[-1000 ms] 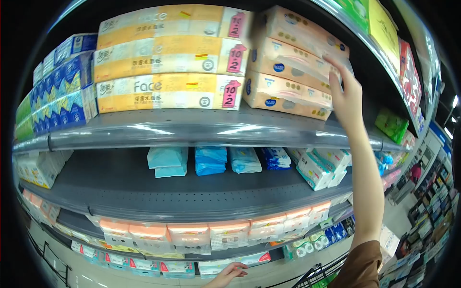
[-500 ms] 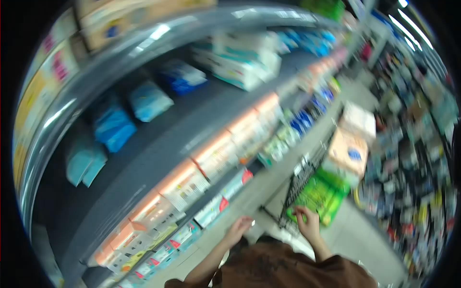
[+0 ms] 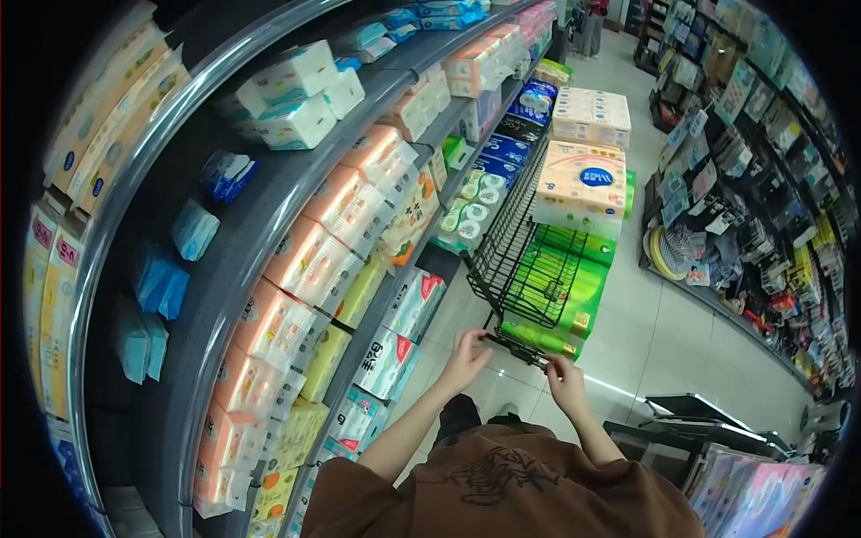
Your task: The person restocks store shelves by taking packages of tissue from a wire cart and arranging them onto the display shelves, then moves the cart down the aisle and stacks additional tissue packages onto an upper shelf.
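Note:
A black wire shopping cart point(image 3: 516, 260) stands in the aisle ahead of me, its handle bar point(image 3: 516, 348) nearest my body. My left hand point(image 3: 468, 355) is at the left end of the bar, fingertips touching it, fingers somewhat apart. At the right end, my right hand point(image 3: 563, 375) has its fingers curled on the bar. Green packs point(image 3: 574, 287) lie in and under the cart. Further forward are a peach tissue pack point(image 3: 581, 179) and a white-and-pink pack point(image 3: 592, 117).
Curved shelves point(image 3: 296, 202) of tissue packs run along the left. A display of hanging goods point(image 3: 744, 197) lines the right side. At the lower right is a rack of flat colourful packages point(image 3: 753, 493). A person point(image 3: 590, 27) stands far down the aisle.
The view has swung right and down from the shelves to the cart. My right hand has come down from the peach packs on the upper shelf, and both hands have reached the cart's handle.

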`<state>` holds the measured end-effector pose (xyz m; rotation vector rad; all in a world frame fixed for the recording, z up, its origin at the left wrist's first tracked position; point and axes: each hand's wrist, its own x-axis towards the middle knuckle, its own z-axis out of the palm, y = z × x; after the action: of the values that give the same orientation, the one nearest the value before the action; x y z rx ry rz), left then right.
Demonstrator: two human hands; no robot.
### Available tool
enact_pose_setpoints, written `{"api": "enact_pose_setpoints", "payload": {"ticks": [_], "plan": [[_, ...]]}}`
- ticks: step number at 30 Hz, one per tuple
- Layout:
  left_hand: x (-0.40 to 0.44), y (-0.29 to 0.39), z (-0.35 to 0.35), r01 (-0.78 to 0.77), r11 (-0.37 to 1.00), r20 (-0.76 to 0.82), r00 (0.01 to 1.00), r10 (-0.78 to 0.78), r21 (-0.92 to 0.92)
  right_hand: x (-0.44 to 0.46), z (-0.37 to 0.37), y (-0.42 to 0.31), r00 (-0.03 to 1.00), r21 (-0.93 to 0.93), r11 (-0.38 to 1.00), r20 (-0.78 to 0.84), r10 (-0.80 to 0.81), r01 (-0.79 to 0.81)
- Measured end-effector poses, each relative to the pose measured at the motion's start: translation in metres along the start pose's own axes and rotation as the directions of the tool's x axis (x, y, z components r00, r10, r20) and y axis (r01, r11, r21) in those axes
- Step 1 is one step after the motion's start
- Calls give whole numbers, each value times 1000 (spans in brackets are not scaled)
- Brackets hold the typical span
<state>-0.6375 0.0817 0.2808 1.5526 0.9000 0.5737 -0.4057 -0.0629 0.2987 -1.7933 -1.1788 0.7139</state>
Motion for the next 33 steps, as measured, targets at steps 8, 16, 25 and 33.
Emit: {"api": "enact_pose_setpoints", "payload": {"ticks": [8, 16, 25, 33], "plan": [[81, -18, 68, 158, 921, -349, 892, -288, -357, 23, -24, 90, 949, 148, 964, -193, 248, -222], [157, -26, 111, -177, 652, -505, 785, -357, -737, 142, -2, 113, 924, 102, 975, -313, 220, -198], [170, 20, 106, 74, 567, -400, 635, -661, -820, 227, 18, 99, 888, -19, 933, -316, 335, -359], [192, -6, 125, 141, 655, -518, 498, -695, -743, 258, 23, 142, 824, 71, 900, -376, 423, -429]]}}
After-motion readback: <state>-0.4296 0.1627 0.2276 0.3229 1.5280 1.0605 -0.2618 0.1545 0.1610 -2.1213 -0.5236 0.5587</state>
